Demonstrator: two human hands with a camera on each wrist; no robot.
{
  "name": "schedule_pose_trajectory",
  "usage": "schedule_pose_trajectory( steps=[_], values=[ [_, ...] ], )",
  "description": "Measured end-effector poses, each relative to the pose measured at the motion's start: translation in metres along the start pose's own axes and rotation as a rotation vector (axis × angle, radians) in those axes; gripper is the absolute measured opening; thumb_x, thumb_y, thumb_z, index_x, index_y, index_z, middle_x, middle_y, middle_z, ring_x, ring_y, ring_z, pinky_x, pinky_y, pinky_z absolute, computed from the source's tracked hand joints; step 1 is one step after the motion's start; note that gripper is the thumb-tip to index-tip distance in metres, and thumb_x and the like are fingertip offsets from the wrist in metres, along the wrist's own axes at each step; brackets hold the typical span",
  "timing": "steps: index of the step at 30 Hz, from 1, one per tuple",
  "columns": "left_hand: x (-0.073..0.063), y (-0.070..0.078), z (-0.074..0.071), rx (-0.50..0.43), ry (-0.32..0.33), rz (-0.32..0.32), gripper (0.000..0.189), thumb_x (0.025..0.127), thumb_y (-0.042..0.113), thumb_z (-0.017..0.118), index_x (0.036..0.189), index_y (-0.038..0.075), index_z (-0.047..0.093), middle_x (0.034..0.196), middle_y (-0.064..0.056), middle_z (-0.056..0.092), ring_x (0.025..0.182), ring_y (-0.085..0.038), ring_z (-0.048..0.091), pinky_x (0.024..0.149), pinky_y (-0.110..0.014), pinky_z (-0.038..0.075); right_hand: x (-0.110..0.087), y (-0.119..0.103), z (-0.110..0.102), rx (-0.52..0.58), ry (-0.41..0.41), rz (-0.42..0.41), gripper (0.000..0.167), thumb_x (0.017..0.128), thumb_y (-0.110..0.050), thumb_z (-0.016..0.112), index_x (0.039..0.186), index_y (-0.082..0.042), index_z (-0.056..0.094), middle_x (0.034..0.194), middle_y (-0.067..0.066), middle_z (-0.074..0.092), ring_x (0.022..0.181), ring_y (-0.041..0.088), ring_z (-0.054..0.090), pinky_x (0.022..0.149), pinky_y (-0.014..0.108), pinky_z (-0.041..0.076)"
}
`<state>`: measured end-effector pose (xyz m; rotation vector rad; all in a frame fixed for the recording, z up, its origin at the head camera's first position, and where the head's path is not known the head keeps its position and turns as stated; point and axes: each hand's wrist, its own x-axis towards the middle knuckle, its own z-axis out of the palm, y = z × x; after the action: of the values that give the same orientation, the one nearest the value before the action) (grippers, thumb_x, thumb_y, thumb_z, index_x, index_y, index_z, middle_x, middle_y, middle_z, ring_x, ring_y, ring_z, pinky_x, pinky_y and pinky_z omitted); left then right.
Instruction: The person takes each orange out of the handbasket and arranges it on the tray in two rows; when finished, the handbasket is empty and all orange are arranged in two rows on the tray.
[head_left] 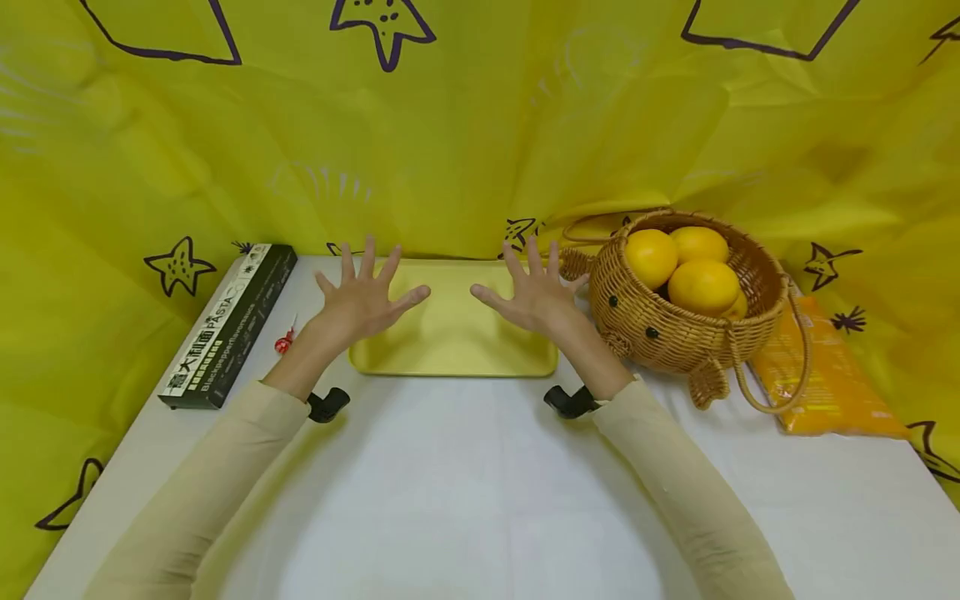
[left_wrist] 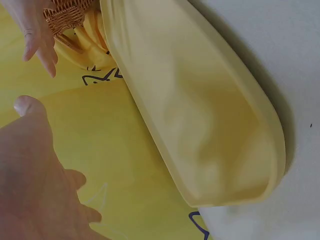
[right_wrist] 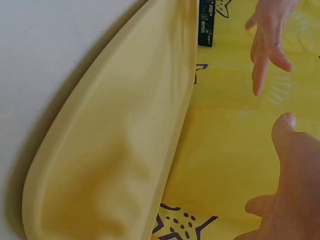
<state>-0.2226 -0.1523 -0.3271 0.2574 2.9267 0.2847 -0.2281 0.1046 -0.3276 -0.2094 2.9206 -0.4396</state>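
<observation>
Left hand (head_left: 360, 307) and right hand (head_left: 538, 302) hover, fingers (head_left: 367, 262) spread and free, near the yellow tray (head_left: 453, 350).

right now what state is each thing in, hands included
left hand: fingers spread, holding nothing
right hand: fingers spread, holding nothing
tray: flat, hollow side up
fruit: looks whole
basket: upright, open-topped, holding the fruit
box: lying down, looks closed
packet: lying flat, partly hidden, sealed or not unclear
red thing: too small to tell
</observation>
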Motion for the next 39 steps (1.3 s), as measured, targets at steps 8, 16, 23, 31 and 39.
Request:
schedule_pose_trajectory(
  steps=[8, 16, 23, 31, 39],
  values=[
    [-0.007, -0.011, 0.006, -0.165, -0.015, 0.142, 0.086, 0.089, 0.078, 0.020, 0.157, 0.029, -0.004, 0.163, -0.011, -0.017, 0.148, -0.044, -0.018, 0.110, -0.077, -0.001, -0.007, -0.006, -0.007, -0.009, -0.003, -0.055, 0.095, 0.082, -0.085, 0.027, 0.156, -0.034, -0.002, 0.165, 0.009, -0.010, 0.150, 0.041, -0.013, 0.101, 0.085, 0.003],
    [-0.020, -0.040, 0.016, -0.458, 0.003, 0.279, 0.068, 0.101, 0.054, 0.033, 0.157, 0.027, 0.007, 0.165, -0.011, -0.001, 0.151, -0.039, -0.009, 0.115, -0.072, 0.004, -0.039, -0.003, -0.062, 0.167, -0.049, -0.243, 0.086, 0.091, -0.067, 0.045, 0.157, -0.024, 0.011, 0.165, 0.011, 0.005, 0.152, 0.035, 0.006, 0.117, 0.069, 0.011],
    [-0.035, -0.060, 0.022, -0.765, 0.056, 0.242, 0.065, 0.099, 0.037, 0.052, 0.155, 0.021, 0.023, 0.162, -0.006, 0.022, 0.149, -0.030, 0.021, 0.120, -0.055, 0.023, -0.053, 0.041, -0.137, 0.256, -0.023, -0.288, 0.064, 0.098, -0.050, 0.048, 0.148, -0.012, 0.039, 0.151, 0.015, 0.043, 0.134, 0.039, 0.046, 0.108, 0.058, 0.038],
    [-0.044, -0.069, 0.032, -0.788, -0.001, 0.134, 0.072, 0.098, 0.039, 0.053, 0.156, 0.013, 0.019, 0.162, -0.014, 0.021, 0.147, -0.039, 0.022, 0.113, -0.063, 0.029, -0.022, 0.116, -0.185, 0.198, -0.210, -0.163, 0.066, 0.101, -0.048, 0.039, 0.152, -0.007, 0.028, 0.153, 0.027, 0.032, 0.136, 0.049, 0.035, 0.107, 0.066, 0.034],
    [-0.044, -0.065, 0.044, -0.848, -0.025, 0.109, 0.074, 0.098, 0.036, 0.055, 0.156, 0.011, 0.016, 0.163, -0.015, 0.015, 0.148, -0.042, 0.019, 0.116, -0.062, 0.026, -0.003, 0.157, -0.194, 0.254, -0.460, -0.125, 0.067, 0.103, -0.045, 0.037, 0.155, -0.007, 0.018, 0.156, 0.026, 0.028, 0.141, 0.045, 0.032, 0.096, 0.049, 0.054]
  ],
)
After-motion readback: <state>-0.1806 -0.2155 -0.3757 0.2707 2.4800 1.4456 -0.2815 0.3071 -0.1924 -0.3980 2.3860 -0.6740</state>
